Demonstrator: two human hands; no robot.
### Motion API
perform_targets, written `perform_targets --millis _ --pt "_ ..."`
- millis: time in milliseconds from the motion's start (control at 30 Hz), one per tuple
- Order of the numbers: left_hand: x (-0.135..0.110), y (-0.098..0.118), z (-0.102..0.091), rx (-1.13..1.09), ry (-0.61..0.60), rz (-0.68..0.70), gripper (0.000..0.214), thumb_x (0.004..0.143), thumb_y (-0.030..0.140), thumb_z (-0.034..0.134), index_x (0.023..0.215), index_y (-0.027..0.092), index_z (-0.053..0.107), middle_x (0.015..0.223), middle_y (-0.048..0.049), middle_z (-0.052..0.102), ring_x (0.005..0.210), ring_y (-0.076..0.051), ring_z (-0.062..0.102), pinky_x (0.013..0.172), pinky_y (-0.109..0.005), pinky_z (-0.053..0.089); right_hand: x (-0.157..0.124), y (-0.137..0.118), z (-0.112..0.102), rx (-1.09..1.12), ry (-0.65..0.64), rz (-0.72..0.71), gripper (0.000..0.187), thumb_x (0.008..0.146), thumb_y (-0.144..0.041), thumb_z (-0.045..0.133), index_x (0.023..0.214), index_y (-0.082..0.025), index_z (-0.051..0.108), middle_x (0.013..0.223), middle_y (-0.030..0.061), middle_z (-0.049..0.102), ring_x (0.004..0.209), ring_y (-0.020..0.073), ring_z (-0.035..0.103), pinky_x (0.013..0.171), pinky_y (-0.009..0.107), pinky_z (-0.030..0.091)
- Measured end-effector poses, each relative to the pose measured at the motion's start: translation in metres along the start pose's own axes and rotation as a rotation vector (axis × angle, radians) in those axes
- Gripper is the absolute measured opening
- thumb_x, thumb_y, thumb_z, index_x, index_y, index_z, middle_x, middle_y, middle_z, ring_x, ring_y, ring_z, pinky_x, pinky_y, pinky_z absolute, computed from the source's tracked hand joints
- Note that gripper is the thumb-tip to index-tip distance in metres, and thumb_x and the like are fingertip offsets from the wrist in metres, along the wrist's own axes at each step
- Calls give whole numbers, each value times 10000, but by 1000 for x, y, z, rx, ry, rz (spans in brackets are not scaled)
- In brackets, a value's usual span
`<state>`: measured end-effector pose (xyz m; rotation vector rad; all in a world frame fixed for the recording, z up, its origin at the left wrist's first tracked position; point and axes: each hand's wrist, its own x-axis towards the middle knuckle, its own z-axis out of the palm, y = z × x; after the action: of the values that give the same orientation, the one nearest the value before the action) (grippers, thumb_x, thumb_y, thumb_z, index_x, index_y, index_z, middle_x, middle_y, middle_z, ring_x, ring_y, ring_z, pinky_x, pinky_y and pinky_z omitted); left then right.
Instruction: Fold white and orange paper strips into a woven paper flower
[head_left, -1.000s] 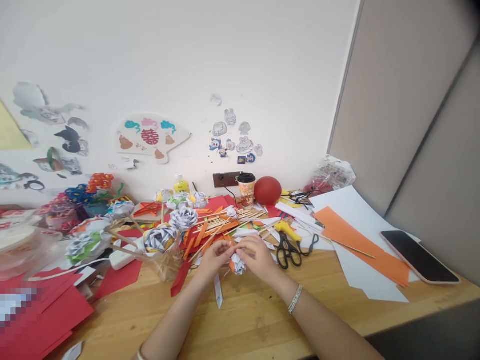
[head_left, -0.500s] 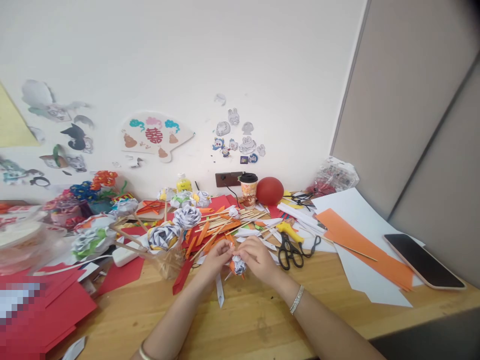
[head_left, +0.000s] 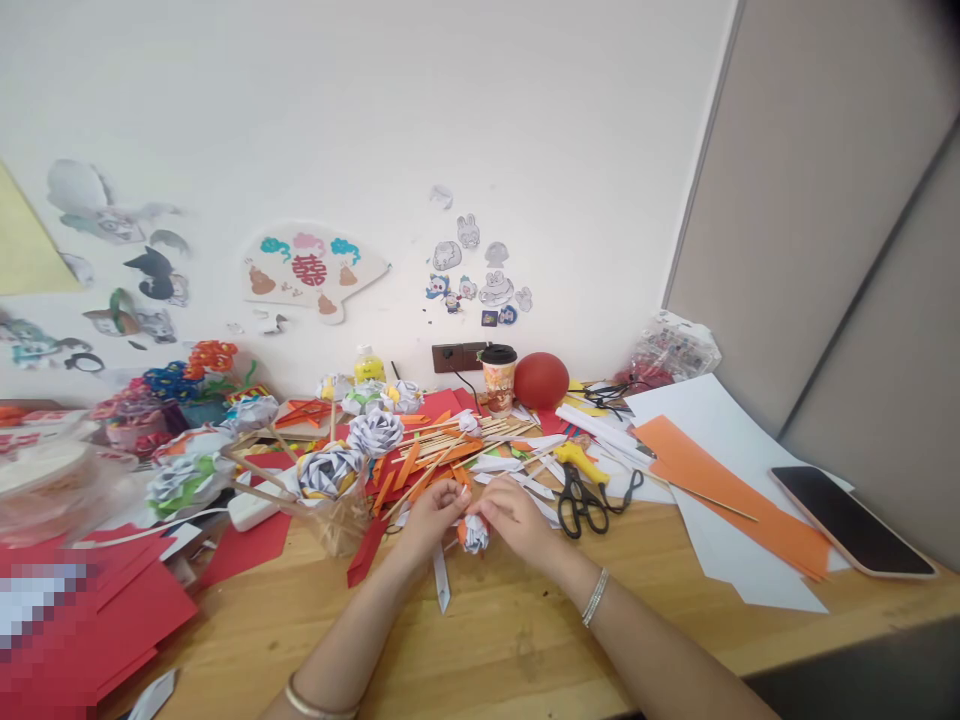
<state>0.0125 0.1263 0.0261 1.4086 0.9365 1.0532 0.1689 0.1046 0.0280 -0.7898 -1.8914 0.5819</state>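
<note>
Just above the table, a small paper flower point(head_left: 475, 536) of white folded strips with orange pieces hangs between my hands, its curled face tilted towards me. My left hand point(head_left: 439, 512) is closed at its upper left side, thumb and index finger pinched by a small whitish bit. From the right, my right hand point(head_left: 517, 518) closes over the flower's upper edge with bent fingers. The fingers hide the flower's back and whatever stem it has. A folded white paper strip point(head_left: 441, 582) lies under my left wrist.
Black scissors point(head_left: 581, 505) and a yellow glue gun point(head_left: 581, 463) lie right of my hands. Wooden sticks point(head_left: 487, 435) and paper scraps spread behind. Larger paper flowers point(head_left: 330, 470) stand at left. A lidded cup point(head_left: 498, 380), red balloon point(head_left: 541, 380) and phone point(head_left: 847, 520) are farther off.
The paper flower has turned a little between my fingers, so less orange shows below its white curls. Both hands stay in nearly the same place.
</note>
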Motion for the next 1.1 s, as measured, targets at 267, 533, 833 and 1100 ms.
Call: perform_targets --millis 267,533,833,1100 --pt "-4 10 7 354 94 188 218 688 341 570 788 149 596 762 -44 626 707 -166 563 651 -269 444 5 12 5 118 132 314 85 695 -209 570 714 -164 639 741 29 633 737 168 567 700 280 430" --pt "-9 13 10 580 111 311 219 722 293 531 867 204 669 912 -57 669 871 -198 585 793 -314 445 3 7 5 57 240 306 107 648 -163 597 751 -175 626 810 34 625 812 177 555 758 306 425" --pt "-14 22 16 554 232 202 203 666 315 573 779 186 681 805 -41 697 763 -196 627 722 -305 479 2 3 5 -15 261 333 91 661 -168 586 744 -178 622 788 34 612 796 182 552 734 303 423" --pt "-14 19 14 600 261 237 169 667 308 570 740 184 658 779 -40 687 747 -192 617 717 -306 466 3 3 4 -25 240 285 44 666 -179 578 707 -179 593 766 16 592 784 169 534 726 287 409"
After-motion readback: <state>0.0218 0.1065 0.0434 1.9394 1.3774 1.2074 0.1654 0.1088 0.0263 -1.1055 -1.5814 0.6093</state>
